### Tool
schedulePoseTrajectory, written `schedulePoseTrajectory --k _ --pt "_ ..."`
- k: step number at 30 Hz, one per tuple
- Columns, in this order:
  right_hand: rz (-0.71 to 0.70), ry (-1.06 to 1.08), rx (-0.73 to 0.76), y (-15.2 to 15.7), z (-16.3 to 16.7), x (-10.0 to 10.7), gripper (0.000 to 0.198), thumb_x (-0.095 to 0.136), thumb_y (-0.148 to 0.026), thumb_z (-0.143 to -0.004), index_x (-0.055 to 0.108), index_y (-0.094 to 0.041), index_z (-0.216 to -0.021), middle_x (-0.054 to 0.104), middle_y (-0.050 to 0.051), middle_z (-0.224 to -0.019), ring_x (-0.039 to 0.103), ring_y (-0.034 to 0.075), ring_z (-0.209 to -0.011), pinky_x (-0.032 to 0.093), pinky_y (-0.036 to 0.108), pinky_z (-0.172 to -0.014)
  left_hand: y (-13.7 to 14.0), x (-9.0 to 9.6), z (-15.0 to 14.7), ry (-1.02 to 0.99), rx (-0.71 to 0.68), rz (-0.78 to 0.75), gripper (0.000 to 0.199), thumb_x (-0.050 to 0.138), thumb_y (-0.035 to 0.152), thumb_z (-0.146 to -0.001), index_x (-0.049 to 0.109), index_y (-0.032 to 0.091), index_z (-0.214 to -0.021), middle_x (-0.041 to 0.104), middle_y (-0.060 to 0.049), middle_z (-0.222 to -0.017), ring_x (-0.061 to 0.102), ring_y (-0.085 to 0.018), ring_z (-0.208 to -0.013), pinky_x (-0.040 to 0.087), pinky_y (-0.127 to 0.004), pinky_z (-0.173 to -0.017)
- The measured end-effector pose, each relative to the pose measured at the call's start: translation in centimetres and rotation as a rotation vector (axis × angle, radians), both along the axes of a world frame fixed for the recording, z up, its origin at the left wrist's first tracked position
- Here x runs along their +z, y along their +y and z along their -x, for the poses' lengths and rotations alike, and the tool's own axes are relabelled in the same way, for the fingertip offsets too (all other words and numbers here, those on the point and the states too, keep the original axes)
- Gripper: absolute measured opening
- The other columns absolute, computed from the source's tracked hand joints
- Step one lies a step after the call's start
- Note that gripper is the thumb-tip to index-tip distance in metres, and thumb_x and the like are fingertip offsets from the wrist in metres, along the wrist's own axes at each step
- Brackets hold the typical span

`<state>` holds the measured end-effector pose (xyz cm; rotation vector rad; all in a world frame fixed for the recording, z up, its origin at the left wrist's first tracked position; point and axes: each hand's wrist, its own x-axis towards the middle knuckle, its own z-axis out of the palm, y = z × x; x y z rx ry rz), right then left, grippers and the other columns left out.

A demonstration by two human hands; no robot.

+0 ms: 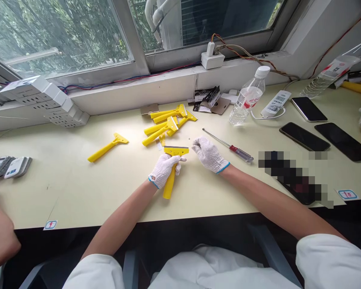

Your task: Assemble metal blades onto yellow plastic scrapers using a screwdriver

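Note:
My left hand (165, 170), in a white knit glove, is closed around the handle of a yellow scraper (169, 185). The scraper's wide head with its metal blade edge points away from me. Just right of that head, my right hand (209, 154), gloved too, has its fingers curled together; whether anything is in them is hidden. A tiny metal piece (189, 138) lies on the table near those fingertips. Beyond my hands several more yellow scrapers (158, 132) are heaped, and a single scraper (107, 147) rests to the left. A screwdriver (239, 152) with a clear and red handle lies right of my right hand.
A water bottle (247, 96), opened packaging (209, 100), a power strip (276, 104) and several phones (304, 136) occupy the back and right. White boxes (48, 100) lean by the window at left. Another person's arm (0, 228) is at the left edge.

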<state>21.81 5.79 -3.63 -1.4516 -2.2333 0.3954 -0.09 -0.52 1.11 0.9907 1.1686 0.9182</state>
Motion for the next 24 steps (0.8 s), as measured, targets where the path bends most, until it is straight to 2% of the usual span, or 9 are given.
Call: schedulePoseTrajectory --k 2,6,10,12,17,24 --pt "-0.023 0.036 0.02 -0.5 -0.2 0.3 0.033 0.04 -0.024 -0.119 0.068 -0.011 -0.13 0.071 0.019 -0.123 0.062 0.024 -0.113 0.048 0.036 -0.103 0.0 0.0 0.1 0.042 -0.059 0.001 0.03 0.076 0.043 -0.09 0.08 0.014 -0.096 0.064 -0.002 -0.063 0.053 -0.014 -0.053 0.045 -0.03 -0.058" --pt "-0.033 0.092 0.116 -1.6 0.1 0.4 0.02 0.053 -0.023 -0.115 0.069 -0.015 -0.124 0.071 0.015 -0.118 0.063 0.022 -0.106 0.051 0.034 -0.099 -0.1 -0.3 0.1 0.108 -0.125 -0.026 0.029 0.072 0.043 -0.091 0.079 0.015 -0.093 0.063 -0.001 -0.058 0.054 -0.014 -0.051 0.044 -0.03 -0.06" --pt "-0.007 0.124 0.186 -2.2 0.5 0.4 0.014 0.06 -0.018 -0.11 0.071 -0.018 -0.119 0.072 0.012 -0.112 0.063 0.02 -0.098 0.052 0.033 -0.093 -0.2 -0.5 0.0 0.17 -0.147 -0.06 0.026 0.071 0.04 -0.092 0.072 0.018 -0.078 0.063 -0.001 -0.058 0.055 -0.014 -0.052 0.046 -0.03 -0.06" --pt "0.008 0.136 0.196 -2.3 0.5 0.5 0.013 0.06 -0.017 -0.11 0.071 -0.017 -0.117 0.072 0.012 -0.113 0.063 0.02 -0.099 0.053 0.033 -0.094 -0.3 -0.5 0.0 0.203 -0.158 -0.079 0.027 0.071 0.039 -0.092 0.069 0.019 -0.074 0.063 -0.001 -0.058 0.056 -0.014 -0.052 0.046 -0.03 -0.061" --pt "0.053 0.153 0.206 -2.3 0.4 1.1 0.014 0.059 -0.019 -0.111 0.072 -0.017 -0.113 0.073 0.013 -0.116 0.065 0.021 -0.105 0.054 0.034 -0.1 -0.4 -0.2 -0.1 0.25 -0.172 -0.084 0.021 0.07 0.038 -0.091 0.073 0.019 -0.082 0.063 0.0 -0.058 0.055 -0.014 -0.052 0.045 -0.03 -0.06" --pt "0.092 0.145 0.21 -2.4 0.4 1.3 0.019 0.058 -0.02 -0.112 0.075 -0.015 -0.117 0.074 0.014 -0.117 0.066 0.02 -0.105 0.056 0.034 -0.102 -0.4 0.0 -0.4 0.247 -0.176 -0.076 0.024 0.071 0.039 -0.09 0.07 0.019 -0.076 0.063 -0.001 -0.058 0.056 -0.014 -0.052 0.046 -0.03 -0.061"
